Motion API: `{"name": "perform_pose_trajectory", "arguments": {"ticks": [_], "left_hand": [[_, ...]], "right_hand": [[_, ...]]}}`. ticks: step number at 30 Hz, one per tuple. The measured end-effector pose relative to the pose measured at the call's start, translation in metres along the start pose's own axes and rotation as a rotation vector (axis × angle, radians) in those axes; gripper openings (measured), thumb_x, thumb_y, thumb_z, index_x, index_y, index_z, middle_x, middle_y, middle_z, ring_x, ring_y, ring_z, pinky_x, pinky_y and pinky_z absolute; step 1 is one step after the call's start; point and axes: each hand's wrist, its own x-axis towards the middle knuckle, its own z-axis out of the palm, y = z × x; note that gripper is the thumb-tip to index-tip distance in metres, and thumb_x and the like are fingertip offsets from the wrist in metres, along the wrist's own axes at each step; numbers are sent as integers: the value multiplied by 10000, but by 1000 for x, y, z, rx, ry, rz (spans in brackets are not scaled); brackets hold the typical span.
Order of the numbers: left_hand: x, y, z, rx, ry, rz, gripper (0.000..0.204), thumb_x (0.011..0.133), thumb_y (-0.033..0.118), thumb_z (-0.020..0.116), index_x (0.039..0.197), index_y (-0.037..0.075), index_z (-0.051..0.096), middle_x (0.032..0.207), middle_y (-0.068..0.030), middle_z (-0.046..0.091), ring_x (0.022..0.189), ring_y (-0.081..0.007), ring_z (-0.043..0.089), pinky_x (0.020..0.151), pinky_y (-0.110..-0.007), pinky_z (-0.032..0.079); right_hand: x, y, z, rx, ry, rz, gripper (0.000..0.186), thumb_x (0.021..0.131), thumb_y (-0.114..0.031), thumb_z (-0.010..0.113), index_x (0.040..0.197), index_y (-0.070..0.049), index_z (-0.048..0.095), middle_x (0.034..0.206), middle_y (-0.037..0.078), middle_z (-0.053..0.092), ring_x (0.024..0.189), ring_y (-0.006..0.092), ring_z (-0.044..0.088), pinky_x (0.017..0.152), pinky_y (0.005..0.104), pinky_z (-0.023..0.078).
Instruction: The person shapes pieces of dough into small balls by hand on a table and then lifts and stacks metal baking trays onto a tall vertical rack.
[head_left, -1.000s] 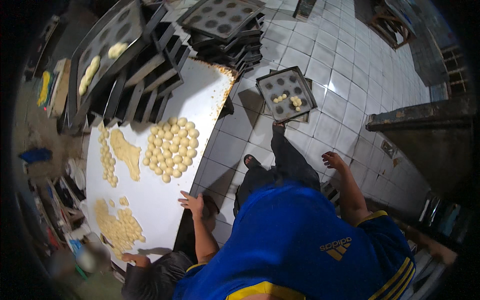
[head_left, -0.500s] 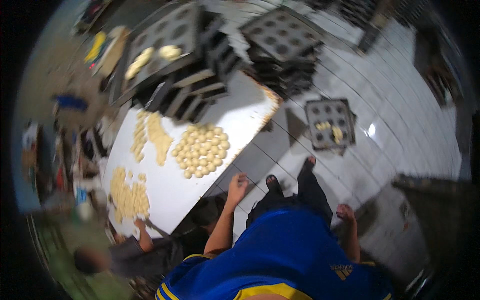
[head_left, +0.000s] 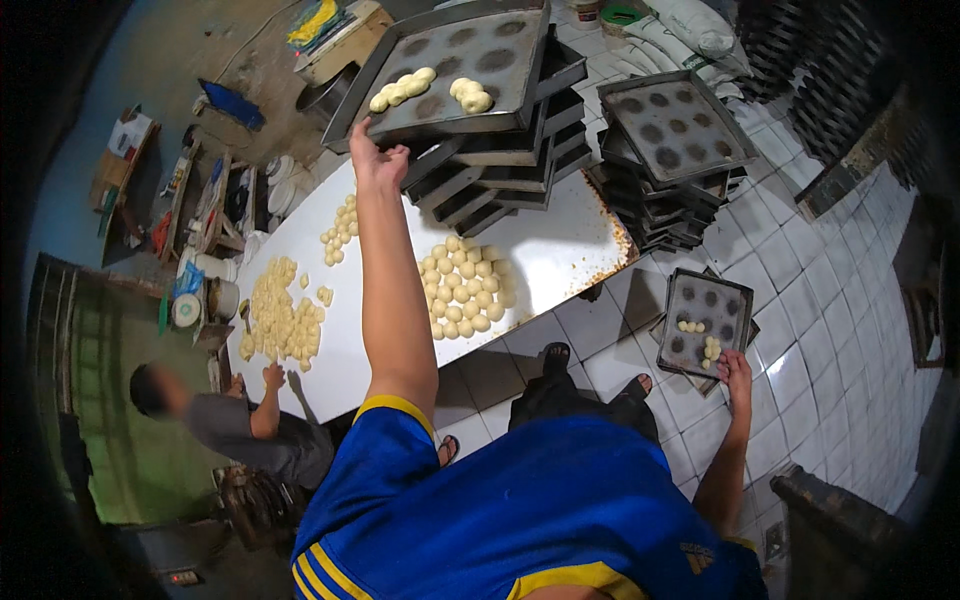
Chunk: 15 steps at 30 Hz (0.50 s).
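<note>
My left hand (head_left: 378,163) reaches up to the near left corner of the top baking tray (head_left: 425,127) on a tall stack, thumb up at the rim and fingers bent under the edge. In that tray lie a long twisted piece of dough (head_left: 402,90) and a shorter one (head_left: 470,96). My right hand (head_left: 737,372) hangs low at my right side, fingers loosely bent and apart, with nothing seen in it. It overlaps the corner of a dark tray (head_left: 700,368) on the floor, which bears small dough pieces; I cannot tell whether they touch.
The white table (head_left: 545,262) bears round dough balls (head_left: 465,287) and flatter dough pieces (head_left: 283,312). A person (head_left: 245,430) works at its left end. A second tray stack (head_left: 672,135) stands beyond the table's corner, with white sacks (head_left: 690,30) behind it.
My left hand has moved up and forward from beside the table to the top tray's corner. My right hand has risen and moved slightly right. The view has turned.
</note>
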Motion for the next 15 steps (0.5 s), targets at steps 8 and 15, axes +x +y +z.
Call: {"name": "perform_pose_trajectory", "arguments": {"ticks": [8, 15], "left_hand": [[121, 0, 1, 466, -35, -10, 385, 865, 343, 613, 1137, 71, 601, 997, -179, 673, 762, -358, 611, 778, -486, 538], [-2, -55, 1, 32, -519, -114, 395, 793, 43, 551, 1173, -51, 604, 1206, -153, 667, 1072, -313, 660, 919, -418, 569]], "right_hand": [[-58, 4, 153, 289, -14, 36, 296, 1019, -266, 571, 1255, -93, 617, 1166, 40, 681, 1018, 162, 658, 890, 320, 526], [-118, -67, 207, 225, -14, -148, 294, 1037, -279, 588, 1226, -57, 628, 1101, 46, 676, 993, 147, 644, 859, 304, 524]]}}
